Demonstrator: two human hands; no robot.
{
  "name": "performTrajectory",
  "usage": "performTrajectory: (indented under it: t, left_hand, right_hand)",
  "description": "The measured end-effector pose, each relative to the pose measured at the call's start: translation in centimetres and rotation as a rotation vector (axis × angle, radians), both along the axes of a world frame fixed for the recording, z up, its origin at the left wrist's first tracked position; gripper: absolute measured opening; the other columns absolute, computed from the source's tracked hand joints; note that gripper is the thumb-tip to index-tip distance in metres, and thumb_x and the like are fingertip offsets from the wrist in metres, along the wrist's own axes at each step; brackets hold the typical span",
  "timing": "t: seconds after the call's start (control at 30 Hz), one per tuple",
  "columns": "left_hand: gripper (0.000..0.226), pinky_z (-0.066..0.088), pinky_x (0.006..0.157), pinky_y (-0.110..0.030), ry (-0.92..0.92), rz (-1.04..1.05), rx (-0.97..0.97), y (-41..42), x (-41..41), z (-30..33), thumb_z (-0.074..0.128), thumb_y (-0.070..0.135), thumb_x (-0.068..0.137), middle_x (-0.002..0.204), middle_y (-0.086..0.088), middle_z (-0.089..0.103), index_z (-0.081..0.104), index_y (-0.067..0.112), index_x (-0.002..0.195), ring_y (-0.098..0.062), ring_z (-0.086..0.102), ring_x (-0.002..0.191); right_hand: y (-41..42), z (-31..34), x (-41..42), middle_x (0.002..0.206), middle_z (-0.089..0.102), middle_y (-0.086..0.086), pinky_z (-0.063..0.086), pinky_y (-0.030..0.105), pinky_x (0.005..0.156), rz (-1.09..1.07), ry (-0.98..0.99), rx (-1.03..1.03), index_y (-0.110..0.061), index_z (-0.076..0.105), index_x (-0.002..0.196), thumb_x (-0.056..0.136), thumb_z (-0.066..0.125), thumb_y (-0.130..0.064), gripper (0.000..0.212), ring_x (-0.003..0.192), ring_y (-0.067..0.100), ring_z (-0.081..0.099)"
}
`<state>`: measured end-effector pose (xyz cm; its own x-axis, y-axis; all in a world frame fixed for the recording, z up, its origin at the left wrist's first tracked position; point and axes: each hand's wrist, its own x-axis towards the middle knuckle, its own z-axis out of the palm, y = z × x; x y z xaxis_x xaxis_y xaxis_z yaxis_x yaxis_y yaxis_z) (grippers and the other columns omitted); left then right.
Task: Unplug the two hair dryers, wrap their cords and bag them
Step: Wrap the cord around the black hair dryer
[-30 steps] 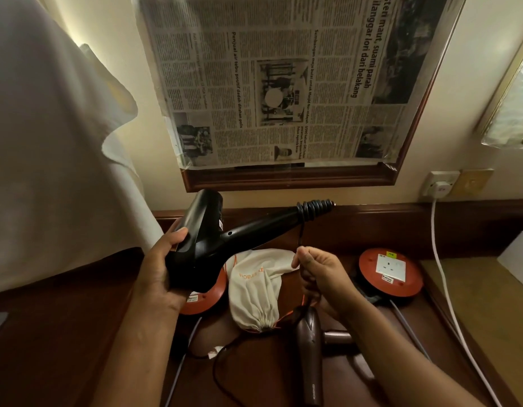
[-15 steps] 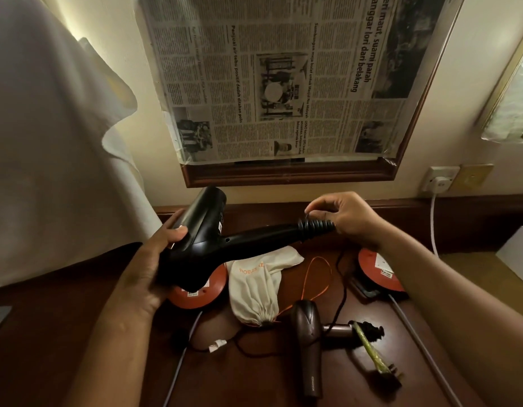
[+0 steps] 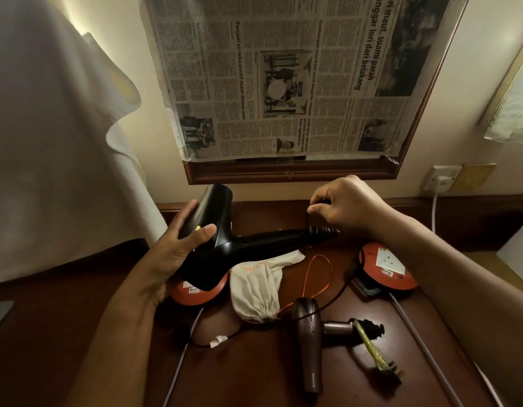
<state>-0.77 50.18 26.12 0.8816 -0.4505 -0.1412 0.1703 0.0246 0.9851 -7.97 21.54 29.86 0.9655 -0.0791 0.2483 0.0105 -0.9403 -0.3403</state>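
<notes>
Desk (image 3: 78, 289), dark wood, fills lower frame. Newspaper-covered frame (image 3: 283, 77) on wall, upper centre; white cloth (image 3: 48, 127) hangs at upper left.

Black dryer (image 3: 225, 248), centre frame, held off the desk. Left hand (image 3: 178, 251) wraps round its barrel, thumb across the top, fingers underneath. Handle points to frame right, ribbed strain relief at its end.

Right hand (image 3: 348, 207), centre-right, just above that strain relief, fingers curled and pinching the black cord (image 3: 308, 215). Cord runs down from the hand past the handle, across the brown dryer. Looks like the start of a wrap round the handle; no turns visible on it so far.

Brown dryer (image 3: 308, 342), lower centre, lies flat on desk. Its cord appears bundled at the handle end w/ a yellow-green tie (image 3: 368, 349); plug beside it, so unplugged, prob. wrapped.

Cloth bag (image 3: 255, 286), centre, drawstring end gathered, orange string loose beside it. Contents: cannot tell.

Two orange extension reels (image 3: 385, 268) left and right of bag.

Status est.: brown done bar bagging; black wrap + both bagging left.
</notes>
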Motion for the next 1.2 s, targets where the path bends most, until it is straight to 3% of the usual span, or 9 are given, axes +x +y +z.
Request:
performTrajectory:
  t: [0.1, 0.2, 0.4, 0.5, 0.67, 0.8, 0.87, 1.0, 1.2]
  left_hand:
    - [0.096, 0.055, 0.058, -0.020, 0.009, -0.019, 0.026, -0.2, 0.0, -0.3, 0.083, 0.023, 0.061, 0.130, -0.003, 0.047, 0.035, 0.041, 0.143, -0.020, 0.065, 0.095]
    - [0.103, 0.055, 0.063, -0.021, -0.021, -0.013, 0.060, -0.2, 0.2, -0.6, 0.082, 0.037, 0.049, 0.126, -0.001, 0.052, 0.036, 0.044, 0.141, -0.019, 0.067, 0.096]
    - [0.071, 0.054, 0.082, -0.037, -0.053, 0.194, -0.017, -0.6, 0.3, -2.0, 0.074, 0.023, 0.077, 0.123, -0.006, 0.058, 0.042, 0.042, 0.137, -0.027, 0.065, 0.102]
    - [0.072, 0.053, 0.090, -0.045, -0.054, 0.290, -0.066, -1.0, 0.2, -2.4, 0.076, 0.027, 0.067, 0.122, -0.007, 0.060, 0.048, 0.044, 0.131, -0.028, 0.066, 0.102]
    - [0.063, 0.054, 0.086, -0.042, -0.043, 0.402, -0.214, -1.6, 0.0, -2.1, 0.067, 0.007, 0.080, 0.120, -0.010, 0.062, 0.049, 0.034, 0.135, -0.028, 0.066, 0.100]
    - [0.065, 0.054, 0.081, -0.042, -0.006, 0.409, -0.276, -1.7, -0.3, -2.1, 0.071, 0.009, 0.074, 0.123, -0.010, 0.060, 0.053, 0.036, 0.131, -0.027, 0.066, 0.100]
    - [0.065, 0.054, 0.074, -0.038, 0.014, 0.407, -0.283, -1.7, -0.4, -2.2, 0.072, 0.011, 0.073, 0.124, -0.010, 0.059, 0.053, 0.036, 0.131, -0.028, 0.065, 0.102]
    - [0.061, 0.051, 0.071, -0.035, 0.025, 0.393, -0.311, -1.6, -0.2, -1.8, 0.066, 0.012, 0.077, 0.124, -0.010, 0.058, 0.052, 0.033, 0.132, -0.028, 0.063, 0.105]
    - [0.070, 0.053, 0.069, -0.033, 0.046, 0.365, -0.323, -1.1, -0.2, -1.4, 0.068, 0.018, 0.065, 0.121, -0.013, 0.062, 0.054, 0.028, 0.132, -0.027, 0.065, 0.101]
  right_hand:
    - [0.5, -0.2, -0.1, 0.092, 0.071, 0.000, 0.054, 0.037, 0.080, 0.012, 0.007, -0.029, -0.023, 0.073, 0.093, 0.086, 0.064, -0.031, 0.014, 0.089, 0.020, 0.064]
    - [1.1, -0.6, -0.2, 0.093, 0.071, 0.001, 0.052, 0.032, 0.079, 0.008, -0.011, -0.030, -0.022, 0.073, 0.094, 0.087, 0.063, -0.030, 0.014, 0.090, 0.021, 0.064]
    - [2.3, -1.2, -1.3, 0.074, 0.066, -0.002, 0.050, 0.031, 0.066, -0.013, -0.112, -0.032, -0.015, 0.071, 0.085, 0.088, 0.062, -0.028, 0.016, 0.074, 0.020, 0.062]
    - [3.2, -2.2, -2.0, 0.070, 0.064, -0.001, 0.049, 0.032, 0.058, -0.008, -0.161, 0.032, -0.014, 0.069, 0.088, 0.091, 0.057, -0.027, 0.017, 0.063, 0.016, 0.059]
    - [4.7, -4.4, -3.7, 0.073, 0.056, -0.009, 0.035, 0.015, 0.052, -0.049, -0.092, 0.577, -0.015, 0.060, 0.114, 0.098, 0.039, -0.011, 0.026, 0.055, 0.000, 0.047]
    - [5.4, -5.8, -4.5, 0.071, 0.062, 0.001, 0.041, 0.024, 0.049, -0.008, 0.021, 1.054, -0.015, 0.059, 0.107, 0.098, 0.042, -0.007, 0.020, 0.053, 0.009, 0.048]
    - [5.2, -6.4, -4.8, 0.064, 0.057, 0.007, 0.040, 0.025, 0.044, 0.033, 0.116, 1.168, -0.008, 0.060, 0.098, 0.098, 0.047, -0.016, 0.016, 0.048, 0.016, 0.045]
    - [5.2, -7.5, -5.1, 0.045, 0.033, 0.005, 0.019, 0.022, 0.038, 0.019, 0.237, 1.270, -0.009, 0.056, 0.065, 0.091, 0.044, -0.048, 0.049, 0.036, 0.015, 0.024]
    - [4.6, -8.6, -5.3, 0.057, 0.032, 0.001, 0.014, 0.024, 0.042, 0.205, 0.175, 1.576, -0.007, 0.054, 0.075, 0.096, 0.043, -0.029, 0.032, 0.047, 0.012, 0.023]
